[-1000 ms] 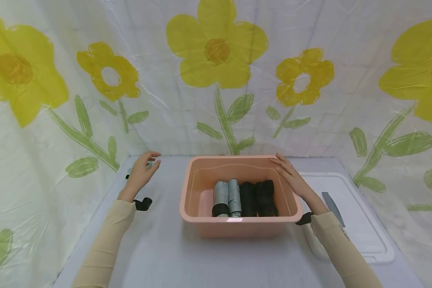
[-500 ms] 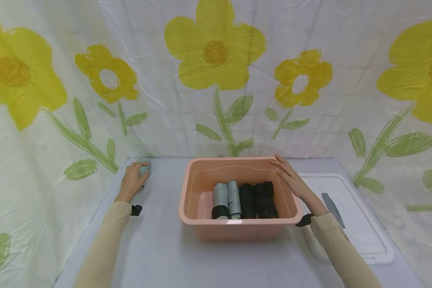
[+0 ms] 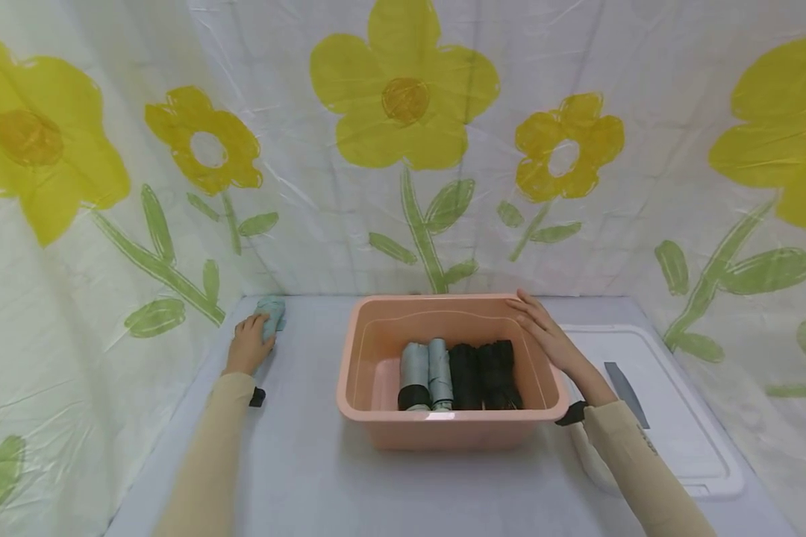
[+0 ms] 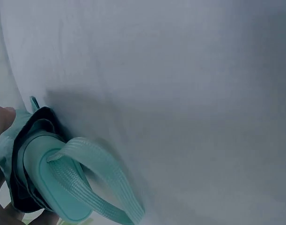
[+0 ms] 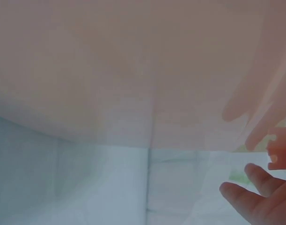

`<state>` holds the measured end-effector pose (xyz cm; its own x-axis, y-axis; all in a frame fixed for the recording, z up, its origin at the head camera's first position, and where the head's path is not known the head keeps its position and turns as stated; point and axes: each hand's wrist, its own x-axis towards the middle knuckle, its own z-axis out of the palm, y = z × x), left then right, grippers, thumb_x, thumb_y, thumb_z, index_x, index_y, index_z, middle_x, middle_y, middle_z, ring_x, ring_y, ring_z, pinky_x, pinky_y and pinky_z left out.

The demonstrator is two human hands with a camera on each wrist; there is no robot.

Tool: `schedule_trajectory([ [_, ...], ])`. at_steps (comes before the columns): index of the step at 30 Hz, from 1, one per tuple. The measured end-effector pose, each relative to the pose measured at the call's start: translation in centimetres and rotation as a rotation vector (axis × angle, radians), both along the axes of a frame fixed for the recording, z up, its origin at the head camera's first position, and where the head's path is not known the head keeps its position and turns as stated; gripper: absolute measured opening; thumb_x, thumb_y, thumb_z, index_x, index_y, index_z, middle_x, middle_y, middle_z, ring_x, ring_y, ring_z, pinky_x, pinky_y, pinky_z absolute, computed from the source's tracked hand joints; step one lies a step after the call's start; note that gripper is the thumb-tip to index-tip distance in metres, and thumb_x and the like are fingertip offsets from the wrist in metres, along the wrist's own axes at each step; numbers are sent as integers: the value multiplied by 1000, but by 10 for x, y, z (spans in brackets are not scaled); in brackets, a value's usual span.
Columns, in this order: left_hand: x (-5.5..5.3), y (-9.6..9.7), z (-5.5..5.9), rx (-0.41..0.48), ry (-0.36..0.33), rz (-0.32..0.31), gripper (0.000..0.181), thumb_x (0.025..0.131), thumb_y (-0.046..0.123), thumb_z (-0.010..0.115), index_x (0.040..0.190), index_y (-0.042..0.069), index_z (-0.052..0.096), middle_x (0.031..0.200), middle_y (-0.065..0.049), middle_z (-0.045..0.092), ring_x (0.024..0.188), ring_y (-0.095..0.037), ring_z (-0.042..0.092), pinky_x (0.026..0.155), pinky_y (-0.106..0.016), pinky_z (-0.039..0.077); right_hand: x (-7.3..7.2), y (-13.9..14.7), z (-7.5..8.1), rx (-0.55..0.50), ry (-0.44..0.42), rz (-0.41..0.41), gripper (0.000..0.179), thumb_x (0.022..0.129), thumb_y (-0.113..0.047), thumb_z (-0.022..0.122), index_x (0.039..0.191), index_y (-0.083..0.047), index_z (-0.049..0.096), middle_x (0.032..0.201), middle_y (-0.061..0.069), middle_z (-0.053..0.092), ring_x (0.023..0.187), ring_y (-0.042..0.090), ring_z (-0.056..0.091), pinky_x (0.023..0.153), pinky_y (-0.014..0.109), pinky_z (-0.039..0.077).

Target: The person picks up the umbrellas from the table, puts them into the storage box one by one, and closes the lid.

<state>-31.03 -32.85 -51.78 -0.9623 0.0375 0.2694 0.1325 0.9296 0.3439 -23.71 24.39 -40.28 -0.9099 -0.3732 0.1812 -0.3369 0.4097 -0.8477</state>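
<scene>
At the table's far left, my left hand (image 3: 247,347) grips a light teal folded umbrella (image 3: 272,313). The left wrist view shows its umbrella handle (image 4: 56,180) with a looped wrist strap, and fingers on both sides of the fabric. My right hand (image 3: 540,332) rests on the right rim of a pink plastic bin (image 3: 436,434), fingers stretched. Inside the bin, toward its right, two pale blue-grey rolled umbrellas (image 3: 414,367) lie beside two black ones (image 3: 464,375). In the right wrist view, the bin's outer wall (image 5: 133,70) fills most of the frame.
A white lid (image 3: 685,440) with a grey strip (image 3: 626,394) lies on the table right of the bin, partly under the right forearm. A white curtain (image 3: 295,224) painted with yellow flowers hangs along the table's back and sides. Pale table surface (image 3: 295,462) lies left of the bin.
My left hand has come down and slightly left onto the teal umbrella and now holds it. The right hand stays on the bin's rim, and the bin has not moved.
</scene>
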Motion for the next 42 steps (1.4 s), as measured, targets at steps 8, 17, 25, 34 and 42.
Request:
schedule_trajectory([
  [8, -6, 1, 5, -116, -7, 31, 53, 89, 14, 59, 135, -1, 39, 135, -27, 37, 111, -53, 37, 72, -63, 43, 1, -2, 2, 4, -8, -7, 43, 100, -8, 33, 141, 6, 30, 152, 25, 2, 139, 44, -2, 102, 68, 6],
  [17, -14, 6, 9, -112, -38, 31, 56, 85, 11, 60, 135, -3, 36, 135, -26, 36, 112, -55, 35, 74, -66, 40, -1, 1, 0, -11, -8, -5, 43, 101, -10, 34, 140, 7, 30, 152, 25, 1, 138, 45, -3, 101, 69, 5],
  [25, -16, 10, 15, -69, -42, 36, 57, 81, 7, 65, 130, -6, 37, 130, -29, 36, 97, -57, 42, 70, -61, 44, -18, 10, -26, -3, 6, -12, 43, 102, -15, 34, 143, -4, 32, 154, 17, 2, 140, 39, -2, 102, 68, 7],
  [34, -22, 6, 13, -90, -22, 31, 52, 74, 10, 72, 114, -2, 41, 118, -23, 39, 84, -48, 42, 54, -53, 42, 1, -1, -1, -9, -8, 2, 42, 100, -7, 33, 140, 7, 30, 152, 26, 1, 138, 45, -3, 101, 69, 5],
  [42, -26, 1, 13, -73, -60, 16, 55, 69, 16, 75, 107, -2, 39, 107, -22, 38, 81, -44, 39, 51, -49, 40, 1, -2, 3, -10, -11, 4, 42, 100, -6, 33, 140, 8, 31, 151, 26, 1, 138, 45, -3, 102, 68, 5],
])
